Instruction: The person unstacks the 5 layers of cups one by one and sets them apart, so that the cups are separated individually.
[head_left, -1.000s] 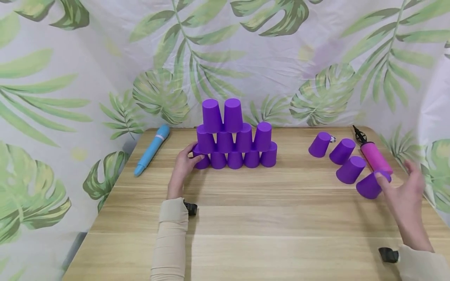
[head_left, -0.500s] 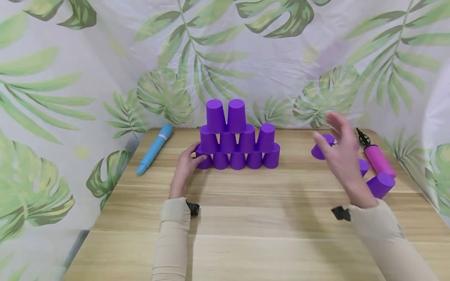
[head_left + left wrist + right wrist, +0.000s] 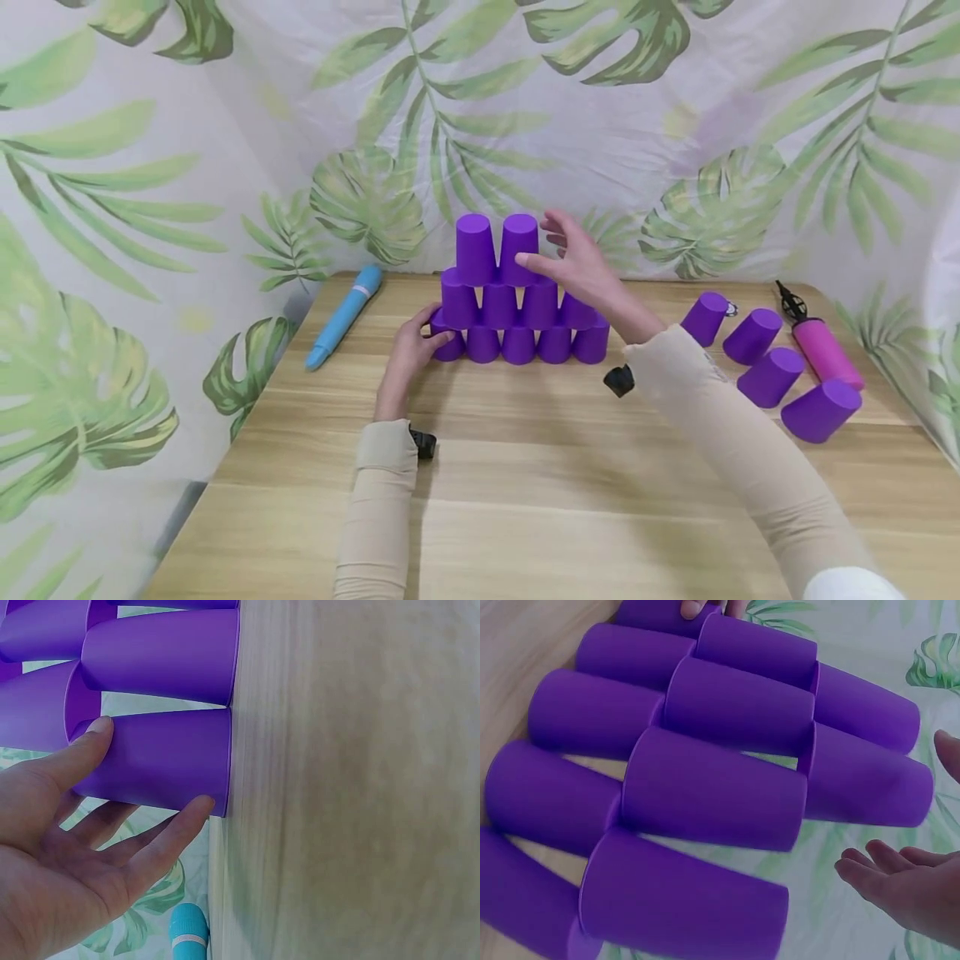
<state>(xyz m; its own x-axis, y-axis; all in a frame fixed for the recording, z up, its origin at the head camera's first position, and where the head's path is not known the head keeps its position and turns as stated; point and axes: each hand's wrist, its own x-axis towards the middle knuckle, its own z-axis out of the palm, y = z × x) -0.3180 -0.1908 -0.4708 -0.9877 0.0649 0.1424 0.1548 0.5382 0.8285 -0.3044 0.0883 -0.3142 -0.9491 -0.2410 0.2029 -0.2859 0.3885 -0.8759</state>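
The right hand point(image 3: 577, 262) has left the four loose cups point(image 3: 772, 375) lying at the right of the frame and now sits at the centre, beside the top tier of the cup pyramid point(image 3: 517, 304). It carries nothing; its fingers are spread and relaxed, one fingertip touching or just short of the right-hand top cup point(image 3: 519, 237). No loose cup has gone with it, so the pyramid has gained none; judged from this, the hand is steadying or adjusting the top tier. The left hand point(image 3: 412, 350) stays at the lower-left corner cup point(image 3: 161, 761), thumb and fingers cupped around it. The pyramid stands mid-tabletop point(image 3: 525, 483), towards the back edge. A blue tube point(image 3: 343, 317) lies left, a pink pump point(image 3: 821, 346) far right.
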